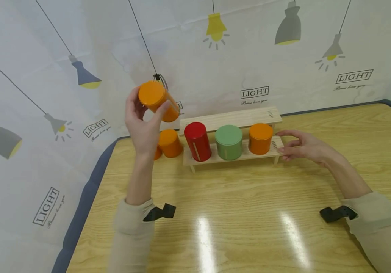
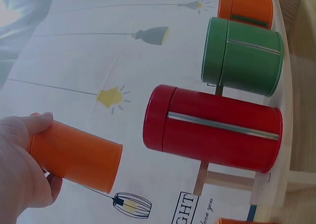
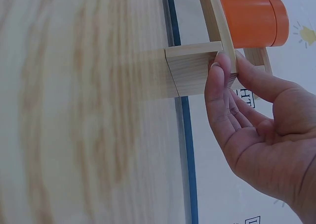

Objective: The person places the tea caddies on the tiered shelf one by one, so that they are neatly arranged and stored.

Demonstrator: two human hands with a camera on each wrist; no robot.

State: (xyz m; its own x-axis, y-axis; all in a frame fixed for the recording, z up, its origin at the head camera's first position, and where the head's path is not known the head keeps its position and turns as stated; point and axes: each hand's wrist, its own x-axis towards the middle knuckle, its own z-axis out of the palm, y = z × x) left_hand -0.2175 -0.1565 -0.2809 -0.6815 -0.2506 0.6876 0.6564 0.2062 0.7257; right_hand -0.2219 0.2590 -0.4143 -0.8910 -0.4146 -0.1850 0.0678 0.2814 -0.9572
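Note:
My left hand [image 1: 143, 131] grips an orange cylindrical canister [image 1: 152, 93], raised and tilted above the left end of a two-tier wooden shelf [image 1: 231, 118]. In the left wrist view, the thumb and fingers wrap the lidded end of this canister [image 2: 76, 155]. My right hand [image 1: 306, 147] pinches the right end of the shelf's lower board [image 3: 224, 31] between thumb and fingers. Along that lower board stand a tall red canister [image 1: 197, 142], a green canister [image 1: 229, 142] and an orange canister [image 1: 260, 139].
On the table [image 1: 236, 204], left of the shelf, stands another orange canister [image 1: 170, 143], with a further orange thing [image 1: 157, 153] partly hidden by my left wrist. A cloth wall printed with lamps [image 1: 195, 64] rises close behind the shelf. Dark edging [image 1: 89, 197] borders the table.

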